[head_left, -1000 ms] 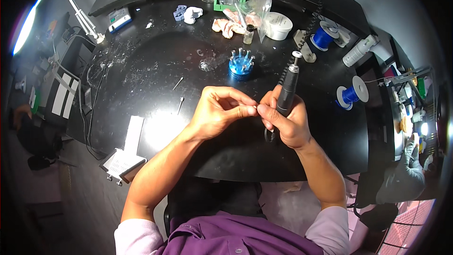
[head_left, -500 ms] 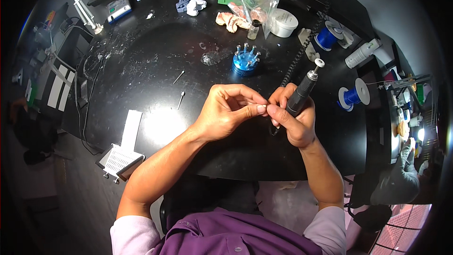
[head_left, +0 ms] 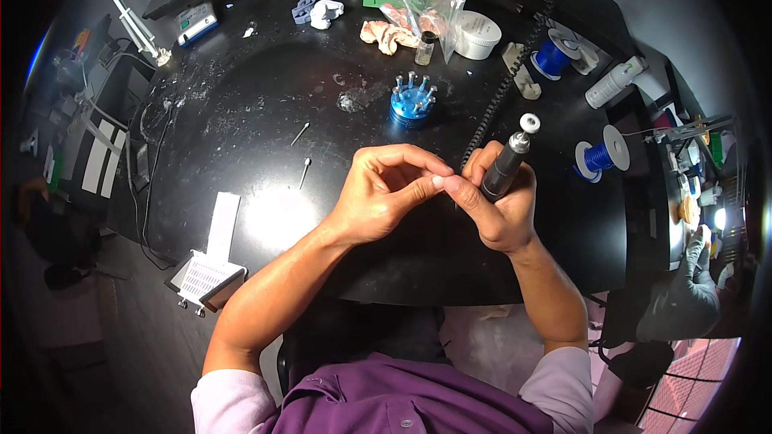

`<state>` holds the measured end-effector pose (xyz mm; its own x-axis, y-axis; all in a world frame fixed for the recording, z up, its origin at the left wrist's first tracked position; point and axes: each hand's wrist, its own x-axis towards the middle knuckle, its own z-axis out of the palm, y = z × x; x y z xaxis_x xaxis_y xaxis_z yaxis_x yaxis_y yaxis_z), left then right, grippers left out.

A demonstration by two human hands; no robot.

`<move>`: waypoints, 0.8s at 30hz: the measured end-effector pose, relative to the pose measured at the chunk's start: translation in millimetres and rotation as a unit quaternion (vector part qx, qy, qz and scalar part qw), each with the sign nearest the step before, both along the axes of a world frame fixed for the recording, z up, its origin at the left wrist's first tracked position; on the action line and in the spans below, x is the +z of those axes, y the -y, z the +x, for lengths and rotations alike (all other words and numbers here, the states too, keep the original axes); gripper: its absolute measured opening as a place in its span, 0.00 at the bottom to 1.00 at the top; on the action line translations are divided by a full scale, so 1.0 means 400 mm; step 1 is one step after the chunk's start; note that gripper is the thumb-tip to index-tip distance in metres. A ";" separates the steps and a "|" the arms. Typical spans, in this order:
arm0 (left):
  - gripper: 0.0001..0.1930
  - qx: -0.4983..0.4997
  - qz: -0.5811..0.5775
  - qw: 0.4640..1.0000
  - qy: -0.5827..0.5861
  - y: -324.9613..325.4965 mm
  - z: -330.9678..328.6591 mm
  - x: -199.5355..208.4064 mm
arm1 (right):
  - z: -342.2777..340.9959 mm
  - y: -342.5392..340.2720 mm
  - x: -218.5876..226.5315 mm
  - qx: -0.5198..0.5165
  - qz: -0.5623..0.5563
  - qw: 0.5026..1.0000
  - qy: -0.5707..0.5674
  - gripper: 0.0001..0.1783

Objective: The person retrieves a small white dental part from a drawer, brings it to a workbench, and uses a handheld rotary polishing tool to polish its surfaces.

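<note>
My right hand (head_left: 500, 210) grips a dark rotary handpiece (head_left: 508, 162) with a silver cap, held upright over the black worktable (head_left: 265, 96). Its coiled black cord (head_left: 503, 88) runs away toward the back. My left hand (head_left: 384, 193) is curled with thumb and fingertips pinched together, touching the right hand's fingers at the tool's lower tip. Whatever small piece sits between the fingertips is hidden. A blue round bur holder (head_left: 412, 102) with several upright bits stands just beyond the hands.
Two loose burs (head_left: 304, 169) lie left of the hands. At the back are dental casts (head_left: 384, 34), a small vial (head_left: 424, 48), a white tub (head_left: 476, 34) and blue spools of wire (head_left: 599, 155). A white ribbed tray (head_left: 205, 277) hangs off the near-left edge.
Both hands stay joined at the tool tip. The handpiece has tilted slightly to the right, and the view has shifted a little lower over the table.
</note>
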<state>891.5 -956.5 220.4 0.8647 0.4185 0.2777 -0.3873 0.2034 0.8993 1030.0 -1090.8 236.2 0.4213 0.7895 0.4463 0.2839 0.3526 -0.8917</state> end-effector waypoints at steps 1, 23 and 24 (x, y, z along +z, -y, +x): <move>0.05 0.012 0.018 1.000 -0.005 0.000 -0.002 0.001 | -0.003 -0.001 0.001 -0.004 0.005 1.000 -0.025 0.17; 0.06 -0.115 -0.212 0.968 0.067 -0.027 -0.003 -0.011 | 0.009 0.008 0.047 -0.116 0.008 0.948 0.295 0.06; 0.06 -0.121 -0.221 0.965 0.075 -0.026 0.001 -0.016 | 0.016 0.017 0.047 -0.114 -0.002 0.945 0.306 0.07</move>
